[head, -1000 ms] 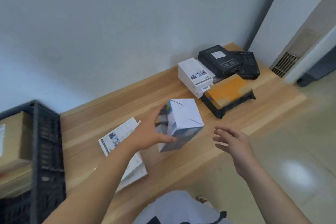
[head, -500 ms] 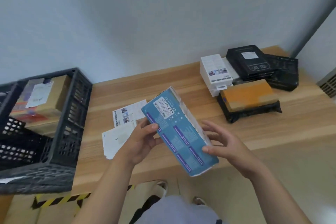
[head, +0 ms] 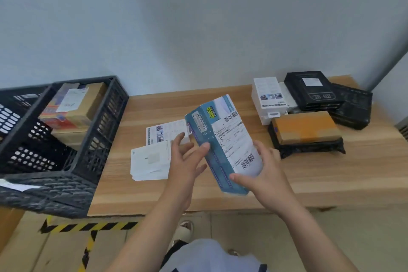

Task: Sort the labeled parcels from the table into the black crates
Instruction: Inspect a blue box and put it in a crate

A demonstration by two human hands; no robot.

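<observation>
Nearest the viewer, a person's two bare forearms reached up from the bottom edge over a wooden table [head: 309,174]. The right hand [head: 268,174] gripped the lower end of a long blue box [head: 223,146], thumb across its blue side and fingers curled behind it. The box was held tilted above the table's front half, its white shipping label with barcodes facing up. The left hand [head: 187,161] was spread, fingers straight, with its thumb tip touching the box's blue side. Just beyond the left hand, two white packets [head: 152,157] lay flat on the table. To the left stood a black crate [head: 86,157] holding cardboard parcels [head: 72,112]. At the far right of the table lay a white box [head: 268,97], an orange parcel [head: 305,128] and black parcels [head: 313,93], against the grey wall.
</observation>
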